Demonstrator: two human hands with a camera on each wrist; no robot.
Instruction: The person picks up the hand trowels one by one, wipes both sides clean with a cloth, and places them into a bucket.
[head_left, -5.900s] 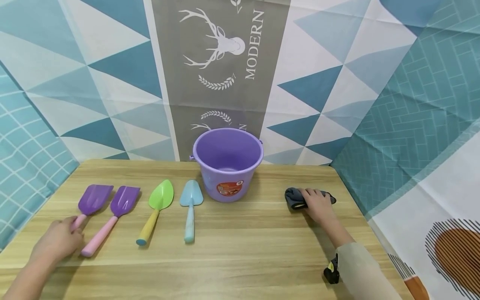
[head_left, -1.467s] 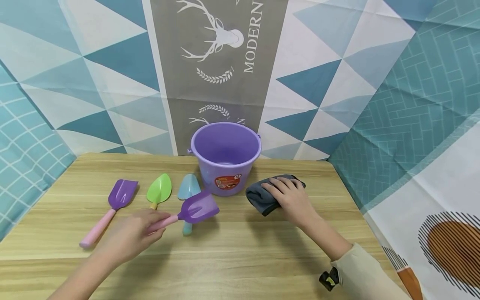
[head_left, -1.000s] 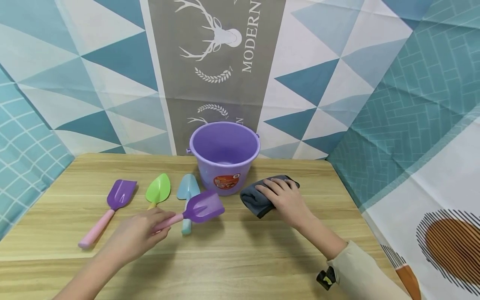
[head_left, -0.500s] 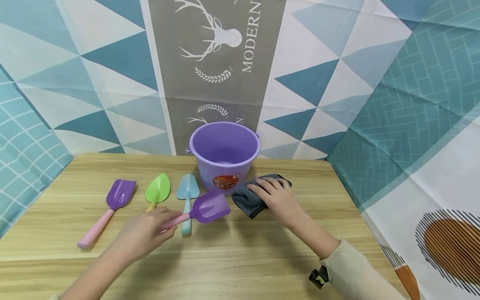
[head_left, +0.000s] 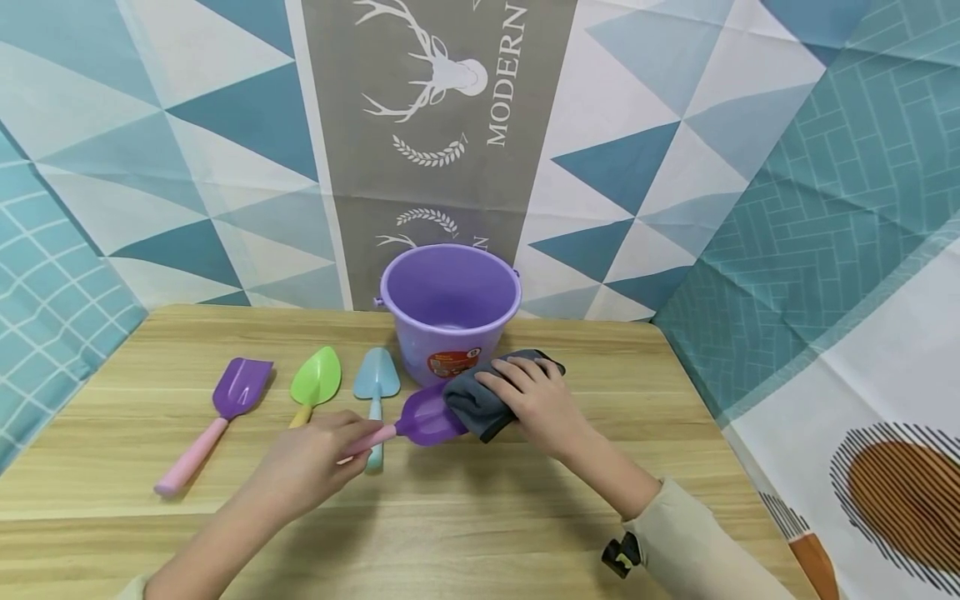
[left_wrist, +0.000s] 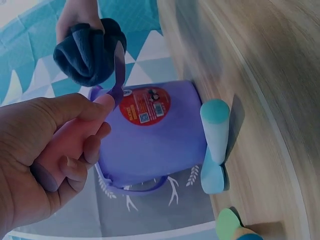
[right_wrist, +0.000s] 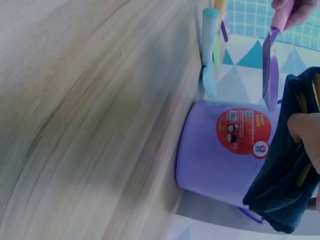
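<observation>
In the head view my left hand grips the pink handle of a purple toy shovel above the table, its blade pointing right. The left wrist view shows the fingers curled round that handle. My right hand holds a folded dark grey cloth with black edging. From the head camera, the cloth covers the blade's far end; whether the two touch I cannot tell. In the right wrist view, the thumb presses on the bunched cloth, close to the blade. Just behind stands a purple bucket.
On the wooden table, a second purple shovel with pink handle lies at the left. Right of it lie a green trowel with a yellow handle and a light blue trowel. Patterned cloth hangs behind.
My left hand has lifted the leftmost purple shovel off the table and carried it right. The right hand has brought the cloth from the right side leftward, over the blade's end.
</observation>
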